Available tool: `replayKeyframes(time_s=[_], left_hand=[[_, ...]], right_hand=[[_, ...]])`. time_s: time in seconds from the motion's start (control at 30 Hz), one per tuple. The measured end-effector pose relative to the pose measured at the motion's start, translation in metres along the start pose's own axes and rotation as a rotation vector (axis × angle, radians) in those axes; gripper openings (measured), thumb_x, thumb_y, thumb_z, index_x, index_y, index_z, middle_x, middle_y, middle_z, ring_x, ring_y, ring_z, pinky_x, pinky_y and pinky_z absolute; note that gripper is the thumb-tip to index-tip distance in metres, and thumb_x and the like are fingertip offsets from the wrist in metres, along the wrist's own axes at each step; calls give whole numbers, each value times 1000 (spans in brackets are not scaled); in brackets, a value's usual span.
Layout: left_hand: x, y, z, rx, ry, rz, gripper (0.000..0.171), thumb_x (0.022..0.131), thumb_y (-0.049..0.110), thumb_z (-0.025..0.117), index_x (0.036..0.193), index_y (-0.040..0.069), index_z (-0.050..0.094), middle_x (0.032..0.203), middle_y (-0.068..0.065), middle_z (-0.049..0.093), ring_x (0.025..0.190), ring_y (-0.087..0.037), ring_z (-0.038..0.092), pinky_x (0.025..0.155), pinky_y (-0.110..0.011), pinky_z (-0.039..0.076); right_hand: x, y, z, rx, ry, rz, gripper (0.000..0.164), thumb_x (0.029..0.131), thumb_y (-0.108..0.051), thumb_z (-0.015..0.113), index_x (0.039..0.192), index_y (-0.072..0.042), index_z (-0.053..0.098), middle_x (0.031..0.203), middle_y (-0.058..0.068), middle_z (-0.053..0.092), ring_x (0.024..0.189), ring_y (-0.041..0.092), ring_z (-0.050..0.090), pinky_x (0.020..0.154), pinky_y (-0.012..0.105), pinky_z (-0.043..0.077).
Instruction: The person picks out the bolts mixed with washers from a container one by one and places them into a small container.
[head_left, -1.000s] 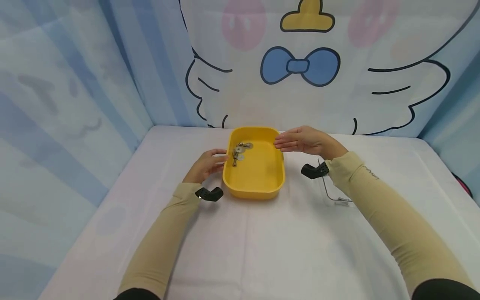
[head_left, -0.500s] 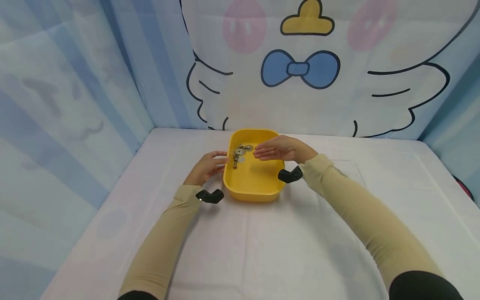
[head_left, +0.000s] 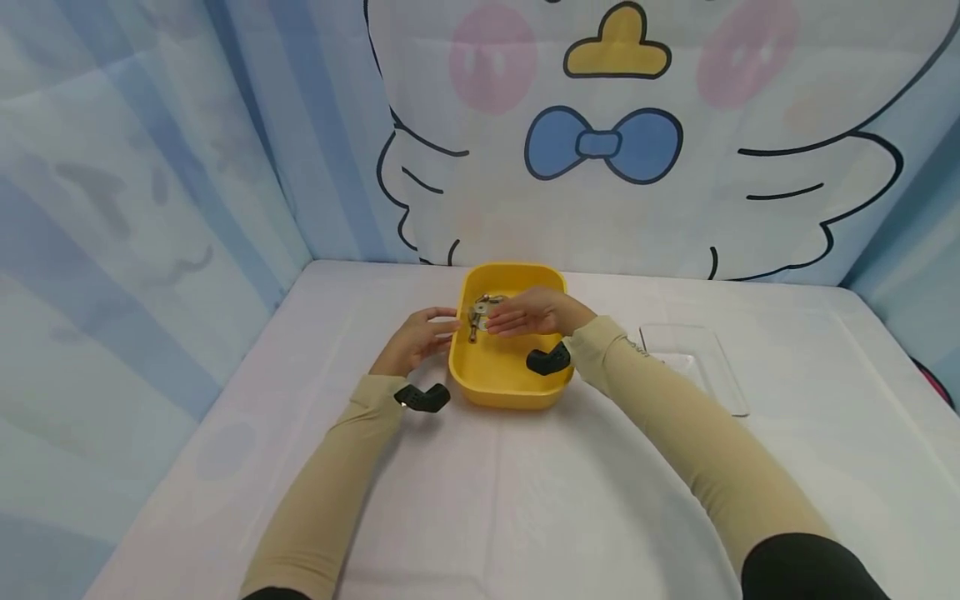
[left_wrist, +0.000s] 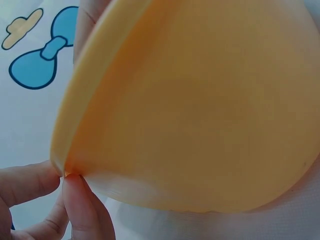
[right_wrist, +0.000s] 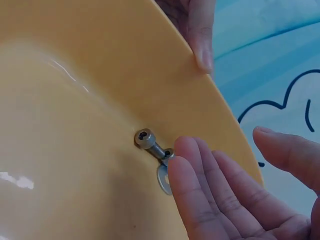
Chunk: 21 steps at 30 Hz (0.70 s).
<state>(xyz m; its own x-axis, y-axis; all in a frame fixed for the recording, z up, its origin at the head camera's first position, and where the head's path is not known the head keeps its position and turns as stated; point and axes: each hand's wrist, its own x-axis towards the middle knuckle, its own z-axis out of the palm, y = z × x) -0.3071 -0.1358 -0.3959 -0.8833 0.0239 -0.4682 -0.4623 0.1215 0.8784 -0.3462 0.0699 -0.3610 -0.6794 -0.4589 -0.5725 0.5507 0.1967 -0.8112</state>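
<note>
A yellow plastic tray (head_left: 504, 398) stands on the white table, with several socket-head bolts (right_wrist: 145, 138) and flat washers (right_wrist: 163, 179) lying along its left side. At the tray's left rim, my left hand (head_left: 414, 342) pinches the edge; in the left wrist view its fingertips (left_wrist: 37, 182) meet at the rim. My right hand (head_left: 536, 311) reaches into the tray, fingers straight and together, thumb apart. Its fingertips (right_wrist: 182, 172) are beside the bolts and hide part of a washer. Whether they touch the metal, I cannot tell.
A clear plastic case (head_left: 720, 375) lies right of the tray, partly behind my right forearm. A printed cloth backdrop (head_left: 600, 221) rises just behind the tray, and another cloth hangs on the left (head_left: 150, 292).
My right hand has moved left, from the tray's right rim across to the bolts and washers. The clear case has come into view behind that arm. The left hand stays at the rim.
</note>
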Motion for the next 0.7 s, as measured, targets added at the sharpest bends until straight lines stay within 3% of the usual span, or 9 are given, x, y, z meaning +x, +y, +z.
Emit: replayKeyframes(time_s=[0.17, 0.3, 0.4, 0.53, 0.7], left_hand=[[-1, -2, 0, -1, 2, -3, 43, 92, 16, 60, 133, 11, 50, 130, -11, 54, 86, -12, 58, 84, -21, 53], [-1, -2, 2, -20, 4, -12, 42, 92, 15, 61, 132, 11, 51, 130, -10, 54, 90, -13, 59, 92, -26, 51], [-1, -1, 2, -19, 6, -17, 42, 92, 15, 61, 133, 11, 50, 131, -11, 53, 92, -14, 58, 96, -28, 50], [-1, 0, 1, -7, 8, -16, 43, 92, 15, 60, 133, 12, 50, 130, -11, 53, 87, -12, 58, 86, -22, 53], [0, 1, 2, -11, 5, -5, 42, 92, 14, 61, 132, 11, 51, 128, -10, 55, 84, -10, 58, 70, -15, 53]], right_hand=[[8, 3, 6, 17, 25, 12, 42, 96, -10, 51, 134, 8, 45, 84, 10, 69, 88, 21, 68, 104, 37, 42], [13, 5, 8, -4, 38, 27, 41, 97, -11, 50, 133, 9, 46, 87, 11, 69, 109, 28, 63, 99, 35, 46], [17, 7, 8, -13, 40, 33, 39, 97, -11, 50, 131, 9, 46, 87, 12, 68, 108, 28, 63, 95, 33, 49], [21, 8, 8, -14, 51, 48, 35, 97, -12, 51, 125, 8, 50, 90, 13, 67, 86, 20, 67, 89, 31, 53], [23, 8, 10, -31, 54, 65, 34, 97, -12, 51, 124, 8, 51, 101, 17, 66, 89, 22, 67, 89, 30, 53]])
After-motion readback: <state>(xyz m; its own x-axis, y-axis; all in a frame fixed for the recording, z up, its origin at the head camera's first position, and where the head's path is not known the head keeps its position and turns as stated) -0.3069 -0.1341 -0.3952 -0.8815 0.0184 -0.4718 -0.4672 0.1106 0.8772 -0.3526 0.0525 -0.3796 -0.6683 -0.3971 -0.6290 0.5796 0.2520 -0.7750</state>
